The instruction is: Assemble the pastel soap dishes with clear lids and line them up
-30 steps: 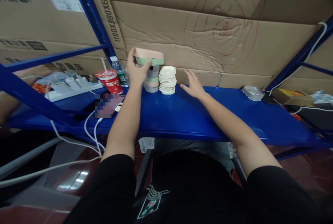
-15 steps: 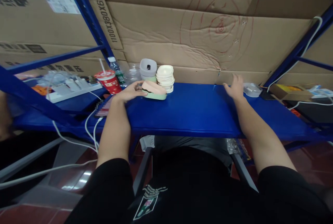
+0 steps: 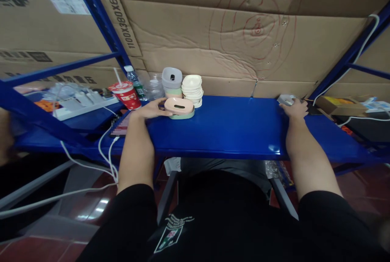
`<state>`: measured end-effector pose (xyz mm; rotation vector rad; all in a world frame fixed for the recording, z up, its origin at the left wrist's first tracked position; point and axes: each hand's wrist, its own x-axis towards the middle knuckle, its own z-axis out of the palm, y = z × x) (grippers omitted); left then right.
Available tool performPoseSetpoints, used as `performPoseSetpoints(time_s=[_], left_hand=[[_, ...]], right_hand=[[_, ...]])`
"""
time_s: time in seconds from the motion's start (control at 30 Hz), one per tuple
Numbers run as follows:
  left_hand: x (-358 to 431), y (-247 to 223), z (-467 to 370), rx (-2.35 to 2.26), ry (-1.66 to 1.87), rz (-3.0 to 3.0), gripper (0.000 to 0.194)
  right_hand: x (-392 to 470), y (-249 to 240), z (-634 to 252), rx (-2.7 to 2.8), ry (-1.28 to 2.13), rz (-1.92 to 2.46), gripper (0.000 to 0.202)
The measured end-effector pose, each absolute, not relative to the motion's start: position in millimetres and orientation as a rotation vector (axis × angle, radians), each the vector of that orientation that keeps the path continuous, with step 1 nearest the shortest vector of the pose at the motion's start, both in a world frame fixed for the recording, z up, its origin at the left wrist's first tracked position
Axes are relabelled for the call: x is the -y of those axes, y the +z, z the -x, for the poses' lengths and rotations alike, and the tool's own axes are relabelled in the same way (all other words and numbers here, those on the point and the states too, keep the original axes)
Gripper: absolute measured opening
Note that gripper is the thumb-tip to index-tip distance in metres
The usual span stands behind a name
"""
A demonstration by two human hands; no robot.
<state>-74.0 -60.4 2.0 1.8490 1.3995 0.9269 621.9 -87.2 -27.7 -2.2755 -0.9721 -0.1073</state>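
My left hand [image 3: 154,109] is closed on the left end of a pink oval piece with a dark slot [image 3: 179,106]. That piece lies over a light green oval tray [image 3: 183,116] on the blue table. Close behind stand a stack of cream-coloured dishes [image 3: 192,88] and a grey rounded container [image 3: 171,78] on top of green and pink ones. Far to the right, my right hand [image 3: 296,109] has its fingers curled round a small clear plastic container [image 3: 285,99], partly hidden by the hand.
Left of the stacks are a red paper cup with a straw [image 3: 124,94], a water bottle [image 3: 135,83] and a white power strip [image 3: 88,103]. A cardboard box [image 3: 343,107] stands at the right. Blue shelf posts and cardboard frame the table [image 3: 225,128]. White cables hang at left.
My right hand has moved right and closed on the clear container, which sits slightly farther left. Under my left hand the pink piece has tilted so its slotted top shows.
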Motion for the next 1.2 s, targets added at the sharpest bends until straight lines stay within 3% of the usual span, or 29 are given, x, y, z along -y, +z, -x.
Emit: performPoseSetpoints(time_s=[0.1, 0.27, 0.4, 0.6, 0.67, 0.77, 0.83, 1.2], left_hand=[[63.9, 9.7, 65.4, -1.445, 0.924, -1.850, 0.097], [70.3, 28.3, 24.7, -1.646, 1.303, -2.002, 0.080], [77.4, 45.2, -40.3, -1.327, 1.354, -2.266, 0.064], [77.1, 35.1, -152.2, -0.983, 0.789, -2.760, 0.074], [74.9, 19.0, -173.7, -1.042, 0.715, -2.795, 0.087], [70.5, -8.4, -182.8, -1.105, 0.621, -2.765, 0.114], [65.7, -23.7, -177.8, -1.107, 0.620, -2.722, 0.122], [46.0, -37.4, -156.1, -1.101, 0.712, -2.567, 0.108]], right_hand=[[82.8, -22.5, -603.9, 1.106, -0.196, 2.272, 0.069], [78.8, -16.5, -556.3, 1.432, -0.229, 2.302, 0.063], [80.2, -13.0, -515.1, 1.639, -0.346, 2.271, 0.072], [77.8, -11.2, -484.4, 1.987, -0.145, 1.856, 0.053], [75.6, -13.2, -480.8, 2.093, -0.036, 1.579, 0.051], [72.4, -19.5, -474.3, 2.174, 0.088, 1.281, 0.073], [71.1, -24.5, -468.1, 2.202, 0.170, 1.217, 0.090], [77.4, -28.3, -446.1, 2.166, 0.352, 1.173, 0.085]])
